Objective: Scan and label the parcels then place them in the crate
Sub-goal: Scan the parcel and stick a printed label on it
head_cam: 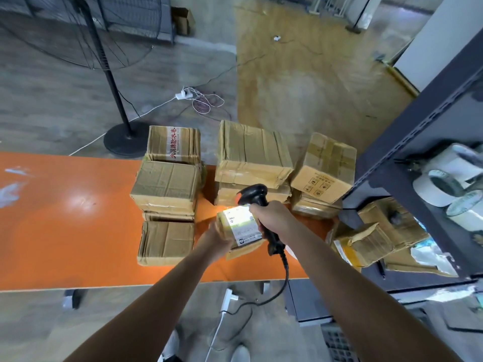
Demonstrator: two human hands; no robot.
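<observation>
A small cardboard parcel (239, 226) with a white shipping label on top is held just above the orange table (65, 218). My left hand (218, 237) grips its left side from below. My right hand (271, 214) grips the handle of a black corded barcode scanner (252, 195), whose head points down at the label; a bright patch of light falls on the label. Stacked cardboard parcels stand to the left (166, 188) and behind (252, 155), with another tilted at the right (324, 168).
A dark metal shelf unit (407, 142) stands at the right, holding tape rolls (444, 186) and torn cartons (376, 236). A fan stand (122, 137) and floor cables (198, 100) lie beyond the table. The scanner cord (285, 278) hangs over the table's near edge.
</observation>
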